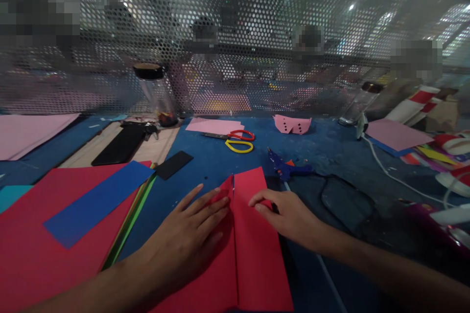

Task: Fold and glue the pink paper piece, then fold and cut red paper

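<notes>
A red sheet of paper lies in front of me, with a lengthwise seam between its left part and a right panel. My left hand rests flat on the left part, its fingers stretched toward the seam. Over the right panel, my right hand is curled, thumb and index fingertips close together at the paper's surface. Whether anything sits between those fingertips I cannot make out, and its other fingers are hidden. A blue glue gun lies just beyond my right hand. Scissors with one red and one yellow handle lie farther back.
Left are stacked red sheets, a blue strip, a black strip and a black phone. A jar stands before the perforated screen. Pink cut paper is at the back; a cable curls right.
</notes>
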